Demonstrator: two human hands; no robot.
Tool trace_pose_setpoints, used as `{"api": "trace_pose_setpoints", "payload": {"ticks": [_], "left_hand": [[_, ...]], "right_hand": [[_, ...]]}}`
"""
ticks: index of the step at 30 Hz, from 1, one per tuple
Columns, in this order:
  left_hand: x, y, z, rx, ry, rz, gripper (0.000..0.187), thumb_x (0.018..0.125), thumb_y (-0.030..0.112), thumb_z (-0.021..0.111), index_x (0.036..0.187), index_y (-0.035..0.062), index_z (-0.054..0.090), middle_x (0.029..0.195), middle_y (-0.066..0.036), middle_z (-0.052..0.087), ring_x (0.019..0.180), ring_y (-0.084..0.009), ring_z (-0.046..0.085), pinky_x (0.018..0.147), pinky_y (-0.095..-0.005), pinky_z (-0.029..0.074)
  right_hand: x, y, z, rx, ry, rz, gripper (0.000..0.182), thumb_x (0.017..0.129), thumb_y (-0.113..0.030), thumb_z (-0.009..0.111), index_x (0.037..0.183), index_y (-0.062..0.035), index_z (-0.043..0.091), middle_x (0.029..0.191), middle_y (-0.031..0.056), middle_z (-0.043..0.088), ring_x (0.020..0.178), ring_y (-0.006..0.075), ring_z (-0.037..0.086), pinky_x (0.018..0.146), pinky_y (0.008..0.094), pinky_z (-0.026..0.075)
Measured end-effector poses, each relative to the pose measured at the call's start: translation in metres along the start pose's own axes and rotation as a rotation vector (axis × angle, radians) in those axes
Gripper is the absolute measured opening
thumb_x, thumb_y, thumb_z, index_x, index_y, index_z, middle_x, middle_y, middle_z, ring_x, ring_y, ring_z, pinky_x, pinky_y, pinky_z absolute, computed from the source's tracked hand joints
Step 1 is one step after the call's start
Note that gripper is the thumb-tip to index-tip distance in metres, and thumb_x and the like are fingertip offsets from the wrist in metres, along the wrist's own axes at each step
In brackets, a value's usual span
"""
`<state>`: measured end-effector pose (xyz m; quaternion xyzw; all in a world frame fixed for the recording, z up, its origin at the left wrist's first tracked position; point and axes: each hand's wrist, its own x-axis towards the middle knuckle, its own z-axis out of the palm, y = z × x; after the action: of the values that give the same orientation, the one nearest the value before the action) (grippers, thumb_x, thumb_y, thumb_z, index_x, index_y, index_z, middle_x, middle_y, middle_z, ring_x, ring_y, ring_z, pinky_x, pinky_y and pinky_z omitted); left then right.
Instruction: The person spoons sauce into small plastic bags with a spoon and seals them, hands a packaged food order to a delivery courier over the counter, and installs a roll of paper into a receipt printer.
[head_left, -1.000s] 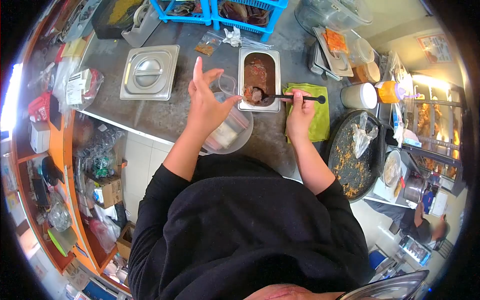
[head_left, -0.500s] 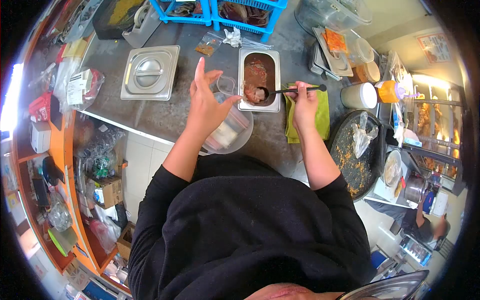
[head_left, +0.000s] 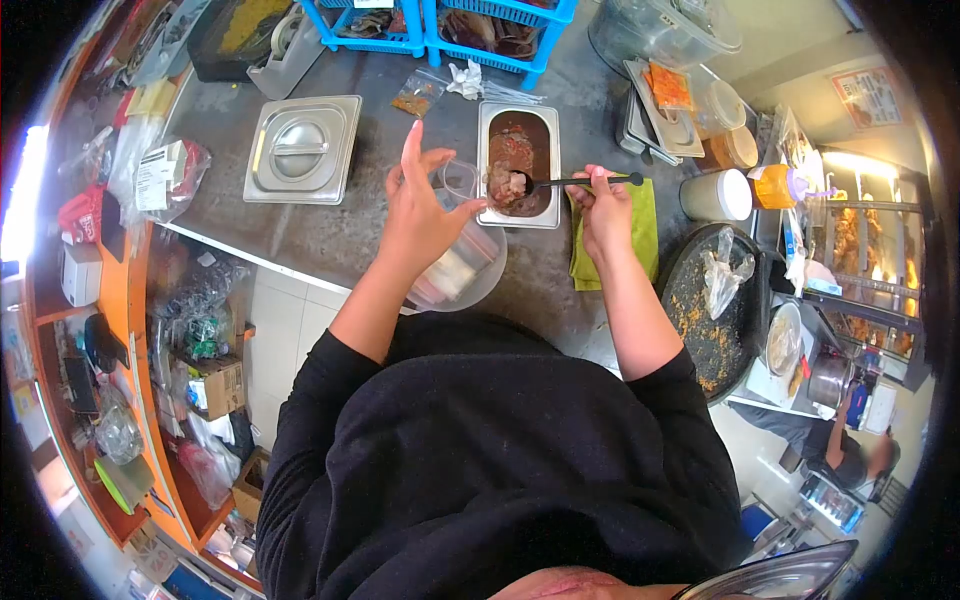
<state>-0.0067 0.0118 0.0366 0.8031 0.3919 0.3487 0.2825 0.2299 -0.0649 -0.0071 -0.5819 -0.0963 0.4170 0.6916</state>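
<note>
My left hand (head_left: 418, 222) has its fingers curved round a small clear plastic cup (head_left: 459, 178), held beside the left rim of a steel pan (head_left: 554, 212). Inside the pan is a reddish-brown sauce (head_left: 514, 145). My right hand (head_left: 605, 215) grips the handle of a black ladle (head_left: 590, 182), and its bowl sits over the pan with pale, chunky food (head_left: 506, 184) about it. Below my left hand, partly covered by it, stands a round clear tub (head_left: 487, 285) with wrapped packets in it. A folded green cloth (head_left: 645, 230) lies under my right wrist.
A lidded steel pan (head_left: 302, 150) stands to the left. Blue baskets (head_left: 487, 55) and a small spice bag (head_left: 418, 92) are at the back. On the right are a white-lidded jar (head_left: 716, 194) and a dark tray with crumbs (head_left: 708, 320). Another person (head_left: 848, 450) is far right.
The ladle and my right hand have shifted slightly left, and the food near its bowl looks rearranged. The cup in my left hand has moved slightly. Both grips are unchanged.
</note>
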Motion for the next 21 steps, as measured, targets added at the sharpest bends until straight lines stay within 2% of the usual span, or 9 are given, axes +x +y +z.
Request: {"api": "trace_pose_setpoints", "payload": {"ticks": [4,9,15,18,21], "left_hand": [[0.005,0.001,0.001,-0.024,-0.011,-0.039,0.116,0.064,0.02,0.085,0.146,0.0047,0.004,0.115,-0.013,0.06,0.111,-0.0274,0.056,0.103,-0.0483,0.024],[0.016,0.019,0.004,0.028,-0.016,0.024,0.115,0.063,0.018,0.084,0.146,0.0046,0.006,0.114,-0.009,0.061,0.108,-0.027,0.058,0.104,-0.0499,0.022],[0.021,0.041,0.01,0.12,0.037,0.183,0.121,0.059,0.022,0.087,0.145,0.0019,0.004,0.112,-0.008,0.062,0.109,-0.0263,0.057,0.103,-0.0504,0.021],[0.02,0.049,0.009,0.105,0.053,0.156,0.12,0.06,0.021,0.086,0.145,0.0009,0.003,0.111,-0.007,0.062,0.107,-0.0256,0.058,0.103,-0.0493,0.021],[0.02,0.052,0.011,0.054,0.06,0.098,0.121,0.06,0.021,0.086,0.145,0.0004,0.002,0.109,-0.008,0.062,0.106,-0.0259,0.058,0.102,-0.0487,0.023]], "right_hand": [[0.001,-0.03,0.005,0.09,0.017,0.05,0.02,0.097,-0.022,0.053,0.103,-0.0023,0.054,0.09,0.0105,0.062,0.07,0.0197,0.062,0.07,0.0306,0.053],[0.002,-0.078,0.013,0.108,-0.161,-0.127,0.019,0.096,-0.022,0.055,0.102,-0.0041,0.055,0.087,0.0089,0.062,0.067,0.0163,0.061,0.067,0.03,0.052],[-0.029,-0.124,0.053,-0.212,-0.305,-0.598,0.019,0.098,-0.02,0.05,0.098,-0.0021,0.055,0.084,0.0064,0.061,0.077,0.0138,0.059,0.067,0.0274,0.05],[-0.049,-0.127,0.067,-0.389,-0.365,-0.819,0.019,0.099,-0.019,0.049,0.095,-0.0011,0.056,0.083,0.0065,0.061,0.076,0.0127,0.059,0.067,0.0256,0.049],[-0.066,-0.118,0.073,-0.583,-0.365,-1.051,0.01,0.095,-0.01,0.053,0.093,-0.0007,0.057,0.082,0.0095,0.062,0.074,0.0199,0.061,0.066,0.0279,0.048]]}}
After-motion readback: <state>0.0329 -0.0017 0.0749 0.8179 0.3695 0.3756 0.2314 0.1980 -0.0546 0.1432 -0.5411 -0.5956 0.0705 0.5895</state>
